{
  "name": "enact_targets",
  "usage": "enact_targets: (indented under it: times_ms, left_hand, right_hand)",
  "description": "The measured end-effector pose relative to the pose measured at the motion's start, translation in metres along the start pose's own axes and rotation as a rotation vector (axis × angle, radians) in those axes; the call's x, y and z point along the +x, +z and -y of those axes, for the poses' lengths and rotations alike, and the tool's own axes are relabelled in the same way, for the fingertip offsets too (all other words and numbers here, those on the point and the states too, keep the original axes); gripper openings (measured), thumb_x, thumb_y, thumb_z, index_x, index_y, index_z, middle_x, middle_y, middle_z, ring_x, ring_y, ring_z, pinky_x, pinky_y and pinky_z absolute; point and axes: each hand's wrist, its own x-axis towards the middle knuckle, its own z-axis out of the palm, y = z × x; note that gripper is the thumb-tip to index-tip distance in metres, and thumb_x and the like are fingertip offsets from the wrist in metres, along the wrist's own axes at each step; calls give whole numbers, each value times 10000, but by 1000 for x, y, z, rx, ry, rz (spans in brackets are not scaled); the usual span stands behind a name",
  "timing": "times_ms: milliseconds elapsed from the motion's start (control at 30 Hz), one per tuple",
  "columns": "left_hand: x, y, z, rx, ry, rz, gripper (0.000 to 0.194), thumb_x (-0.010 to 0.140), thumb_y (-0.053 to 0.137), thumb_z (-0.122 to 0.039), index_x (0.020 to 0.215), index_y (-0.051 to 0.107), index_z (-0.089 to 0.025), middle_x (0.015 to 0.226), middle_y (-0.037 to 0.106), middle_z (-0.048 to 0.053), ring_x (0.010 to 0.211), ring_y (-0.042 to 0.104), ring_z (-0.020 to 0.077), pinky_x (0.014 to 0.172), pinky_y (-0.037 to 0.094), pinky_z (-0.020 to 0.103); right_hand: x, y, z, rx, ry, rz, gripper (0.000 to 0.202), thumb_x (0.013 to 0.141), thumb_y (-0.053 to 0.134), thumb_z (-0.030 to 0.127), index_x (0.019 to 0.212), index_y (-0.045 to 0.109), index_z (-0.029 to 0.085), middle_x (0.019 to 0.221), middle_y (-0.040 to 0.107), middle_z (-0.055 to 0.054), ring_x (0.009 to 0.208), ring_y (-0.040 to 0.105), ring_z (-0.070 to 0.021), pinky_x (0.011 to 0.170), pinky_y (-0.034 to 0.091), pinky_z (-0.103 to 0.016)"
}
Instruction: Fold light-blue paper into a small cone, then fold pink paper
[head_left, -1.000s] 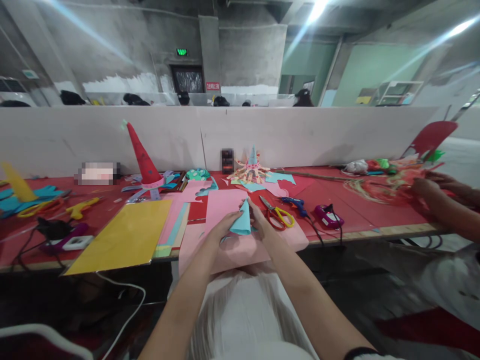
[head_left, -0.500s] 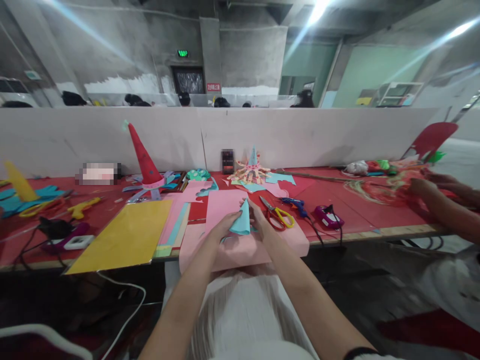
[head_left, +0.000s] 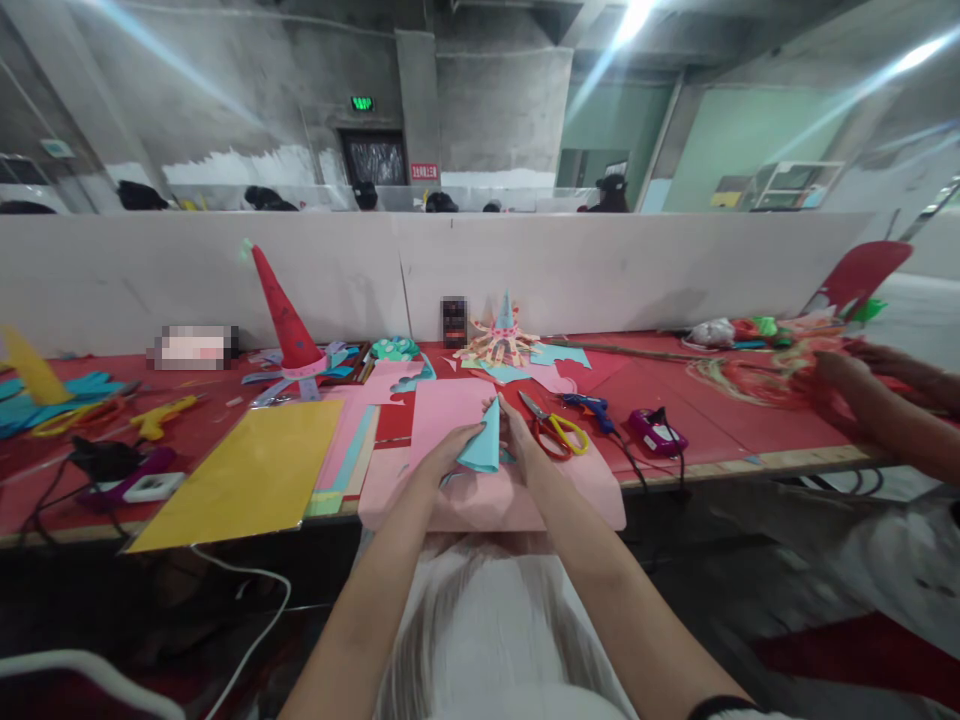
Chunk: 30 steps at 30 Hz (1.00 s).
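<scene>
A light-blue paper cone [head_left: 482, 446], point up and wide end down, is between my two hands in front of me. My left hand [head_left: 450, 450] grips its left side, the fingers closed on the paper. My right hand [head_left: 516, 432] is closed against the right side, with some fingertips hidden behind the cone. Under my hands lies pink paper [head_left: 555, 505], reaching over the table's front edge. Scissors [head_left: 553, 425] with red and yellow handles lie just right of my right hand.
A blue glue gun [head_left: 589, 408] and a purple power socket [head_left: 656, 432] with cords lie to the right. Left are stacked coloured sheets, a yellow sheet [head_left: 247, 475] and a red cone hat [head_left: 285, 310]. Another person's hands [head_left: 847, 375] handle red stringy material at far right.
The cone has turned slightly in my hands and its wide end looks flatter. The pink paper's front edge has shifted a little. The rest of the table looks the same.
</scene>
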Motion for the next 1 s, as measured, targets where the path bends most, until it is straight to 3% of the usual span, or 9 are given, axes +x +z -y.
enact_targets:
  times_ms: [167, 300, 600, 767, 900, 1000]
  left_hand:
    - [2, 2, -6, -23, -90, 53, 322, 687, 586, -387, 848, 639, -113, 742, 676, 94, 698, 619, 226, 726, 478, 363]
    - [8, -1, -1, -36, -103, 50, 309, 672, 580, -400, 798, 643, -125, 701, 674, 96, 664, 621, 215, 725, 477, 357]
    - [12, -1, 3, 1, -95, -57, 323, 650, 627, -350, 877, 616, -120, 755, 664, 64, 702, 604, 194, 684, 458, 307]
    - [21, -6, 12, 95, -9, -90, 374, 624, 660, -370, 902, 625, -123, 857, 669, 89, 786, 604, 214, 720, 445, 309]
    - [27, -9, 18, 89, -3, -85, 403, 629, 659, -382, 936, 628, -122, 956, 653, 105, 871, 592, 234, 782, 430, 329]
    - [27, -9, 17, -13, 26, -13, 439, 658, 634, -399, 998, 614, -121, 1026, 633, 106, 954, 568, 236, 840, 410, 333]
  right_hand:
    - [5, 3, -1, 42, -71, -60, 320, 746, 489, 504, 833, 560, 204, 686, 652, -24, 526, 576, -133, 403, 408, -231]
    - [8, 2, -3, 51, -89, -15, 269, 741, 516, 453, 823, 552, 200, 751, 667, -39, 682, 612, -154, 536, 466, -249]
    - [8, 5, -3, 46, -90, -13, 262, 755, 453, 438, 723, 529, 189, 700, 666, -54, 652, 612, -167, 553, 476, -273]
    - [8, 8, -6, -31, -164, -63, 219, 693, 563, 401, 682, 522, 186, 629, 651, -52, 615, 609, -170, 527, 468, -262]
    - [9, 6, -7, -45, -191, -102, 200, 707, 522, 375, 656, 521, 182, 625, 656, -56, 585, 605, -167, 488, 457, -254]
    - [11, 4, -6, -61, -176, -112, 203, 725, 475, 370, 664, 521, 182, 632, 660, -61, 583, 607, -170, 487, 458, -256]
